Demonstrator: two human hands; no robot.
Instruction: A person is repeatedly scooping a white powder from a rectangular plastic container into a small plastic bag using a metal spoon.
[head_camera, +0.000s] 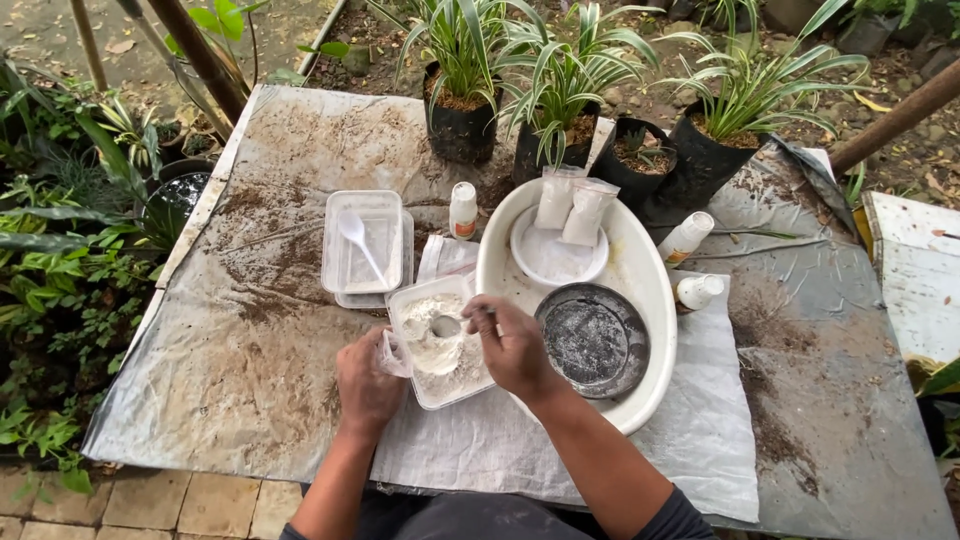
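My right hand (515, 345) grips a metal spoon (447, 326) whose bowl rests in white powder inside a clear square plastic container (432, 345). My left hand (367, 383) holds that container's left side, pinching a small clear plastic bag (393, 355) against it. The container leans on the rim of a large white oval basin (640, 270). Inside the basin lie a round dark metal plate (593, 340) dusted with powder and a white bowl (556, 258) with two small bags of white powder (573, 205).
A second clear container (362, 245) with a white plastic spoon sits to the left. Three small white bottles (463, 210) (686, 238) (697, 291) stand around the basin. Potted striped plants in black bags (560, 120) line the far edge. A white woven sack (700, 420) covers the soil-stained table.
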